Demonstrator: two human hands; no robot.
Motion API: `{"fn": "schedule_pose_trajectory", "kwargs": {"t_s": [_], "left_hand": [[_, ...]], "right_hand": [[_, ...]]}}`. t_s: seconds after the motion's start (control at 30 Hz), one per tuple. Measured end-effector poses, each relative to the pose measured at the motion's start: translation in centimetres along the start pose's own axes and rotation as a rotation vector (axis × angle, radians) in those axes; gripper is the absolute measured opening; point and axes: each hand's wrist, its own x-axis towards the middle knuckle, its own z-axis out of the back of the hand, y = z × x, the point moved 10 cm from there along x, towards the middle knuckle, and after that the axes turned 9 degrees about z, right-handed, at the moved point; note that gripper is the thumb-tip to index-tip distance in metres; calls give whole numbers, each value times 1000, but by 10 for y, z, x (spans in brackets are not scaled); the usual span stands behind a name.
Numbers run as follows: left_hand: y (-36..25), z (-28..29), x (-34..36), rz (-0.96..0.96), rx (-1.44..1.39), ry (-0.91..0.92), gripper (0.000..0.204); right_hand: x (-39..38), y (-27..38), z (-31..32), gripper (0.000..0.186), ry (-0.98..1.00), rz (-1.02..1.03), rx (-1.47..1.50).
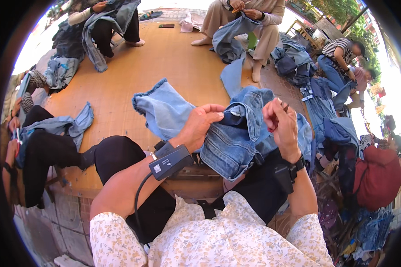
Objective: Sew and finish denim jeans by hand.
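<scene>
A pair of blue denim jeans (227, 149) lies bunched over my lap and the edge of the orange board. One frayed leg end stretches out to the upper left. My left hand (198, 127) pinches the denim near the waistband, thumb and forefinger on a darker inner fold. Just right of that fold, my right hand (281, 127) is raised with its fingers curled together. Something small and dark shows at its fingertips, too small to name. Both my wrists carry strapped black devices.
Around the orange board (116, 93) other people sit with denim garments in their hands. A dark phone (166, 26) lies at its far edge. Piles of jeans (294, 58) stand to the right, near a person in a red top (378, 175).
</scene>
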Motion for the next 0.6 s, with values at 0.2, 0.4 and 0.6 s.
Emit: {"fn": "schedule_pose_trajectory", "kwargs": {"t_s": [0.2, 0.4, 0.6], "left_hand": [[-9, 3, 0, -54, 37, -14, 24], [-12, 6, 2, -41, 80, -26, 25], [-12, 12, 2, -40, 89, -38, 26]], "right_hand": [[-110, 27, -117, 27, 653, 271, -323], [-148, 6, -138, 23, 952, 387, -643], [-127, 38, -126, 27, 640, 616, -794]]}}
